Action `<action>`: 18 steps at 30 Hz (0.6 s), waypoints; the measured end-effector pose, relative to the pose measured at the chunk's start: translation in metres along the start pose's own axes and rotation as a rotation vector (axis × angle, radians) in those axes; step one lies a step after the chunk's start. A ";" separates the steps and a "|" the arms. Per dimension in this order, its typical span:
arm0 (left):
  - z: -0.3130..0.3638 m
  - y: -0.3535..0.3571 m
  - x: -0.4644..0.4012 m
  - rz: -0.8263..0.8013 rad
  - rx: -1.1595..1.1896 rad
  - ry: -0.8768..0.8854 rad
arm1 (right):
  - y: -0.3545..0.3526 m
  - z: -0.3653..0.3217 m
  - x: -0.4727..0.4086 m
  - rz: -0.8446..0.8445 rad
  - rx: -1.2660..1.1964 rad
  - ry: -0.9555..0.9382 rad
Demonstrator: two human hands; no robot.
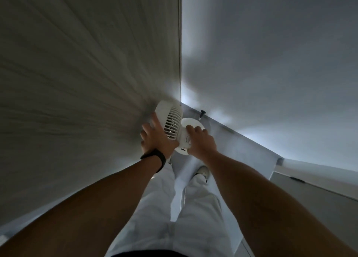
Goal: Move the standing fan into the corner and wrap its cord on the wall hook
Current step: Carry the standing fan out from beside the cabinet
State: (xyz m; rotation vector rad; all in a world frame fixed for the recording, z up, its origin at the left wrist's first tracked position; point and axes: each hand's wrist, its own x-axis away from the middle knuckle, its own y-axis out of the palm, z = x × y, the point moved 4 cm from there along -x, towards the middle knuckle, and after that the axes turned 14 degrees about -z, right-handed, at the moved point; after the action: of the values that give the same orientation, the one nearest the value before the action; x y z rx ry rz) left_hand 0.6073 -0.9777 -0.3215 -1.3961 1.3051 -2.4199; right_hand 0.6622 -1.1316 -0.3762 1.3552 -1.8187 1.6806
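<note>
Dim room corner: wood-grain panel (pixel 77 72) on left meets smooth pale wall (pixel 271 53); grey floor (pixel 242 152) below. White plastic fan (pixel 172 121), round slatted grille, sits in the corner. Left hand (pixel 155 138) fingers spread flat on grille rim; right hand (pixel 201 140) fingers curled on motor housing. Small dark hook (pixel 202 113) nearby on wall.

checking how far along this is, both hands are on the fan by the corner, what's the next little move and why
Probably ease the fan the last bit back into the corner and let go. The left hand rests on its grille side and the right hand grips the rear housing, with the head already near where the walls meet. The cord isn't visible, so finding it comes after.
</note>
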 end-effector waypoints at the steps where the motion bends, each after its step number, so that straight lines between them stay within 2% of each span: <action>1: 0.004 -0.001 0.004 0.006 -0.014 0.030 | 0.000 0.002 0.005 0.005 -0.010 0.009; 8: 0.031 -0.009 0.037 0.002 -0.145 0.226 | 0.006 0.019 0.050 0.016 -0.065 0.046; 18: 0.032 -0.002 0.098 -0.018 -0.313 0.370 | 0.031 0.018 0.133 0.074 -0.231 0.087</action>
State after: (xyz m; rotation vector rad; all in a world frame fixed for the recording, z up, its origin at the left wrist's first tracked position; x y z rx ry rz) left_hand 0.5743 -1.0387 -0.2456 -1.0394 1.8266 -2.6664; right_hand 0.5776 -1.2075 -0.2990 1.1152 -1.9635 1.4839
